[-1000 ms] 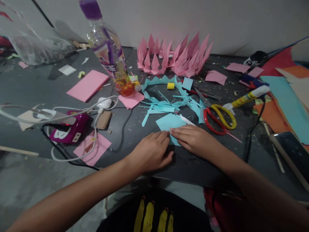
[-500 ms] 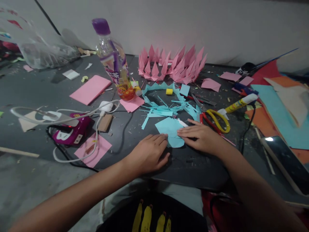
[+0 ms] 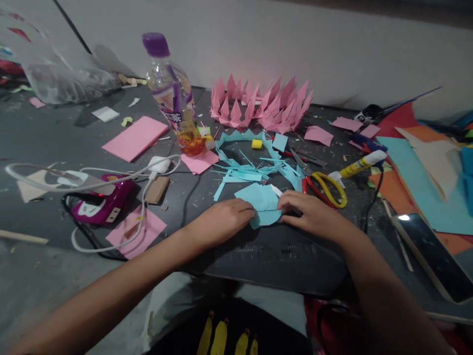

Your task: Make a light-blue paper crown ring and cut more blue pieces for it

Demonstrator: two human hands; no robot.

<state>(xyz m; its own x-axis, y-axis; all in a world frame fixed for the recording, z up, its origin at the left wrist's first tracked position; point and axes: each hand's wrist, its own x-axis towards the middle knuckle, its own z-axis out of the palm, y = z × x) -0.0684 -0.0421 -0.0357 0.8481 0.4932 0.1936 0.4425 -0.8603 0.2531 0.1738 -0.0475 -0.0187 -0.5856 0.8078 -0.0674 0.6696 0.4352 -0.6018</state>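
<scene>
A light blue piece of paper (image 3: 260,202) with a rounded lower edge and a crease or seam across it lies at the table's front. My left hand (image 3: 225,222) has its fingers together on the paper's left edge, the fingertips partly hidden. At the right edge, my right hand (image 3: 308,212) curls its fingers and thumb onto the paper. Just behind lie a blue paper ring with a zigzag edge (image 3: 240,134) and several loose blue strips (image 3: 246,175). A white-tipped item, partly hidden, sits by my right fingers. Scissors with red and yellow handles (image 3: 334,195) rest to the right.
Behind stands a row of folded pink paper points (image 3: 266,108). A purple-capped bottle (image 3: 173,98) rises at the left, near a magenta power adapter (image 3: 107,202) with looping cables. On the right are a glue stick (image 3: 362,165), a phone (image 3: 432,256) and coloured sheets (image 3: 421,177).
My right fingers, stretched over the paper before, are now curled at its right edge. My left hand has closed more on the left edge. The camera view has shifted slightly.
</scene>
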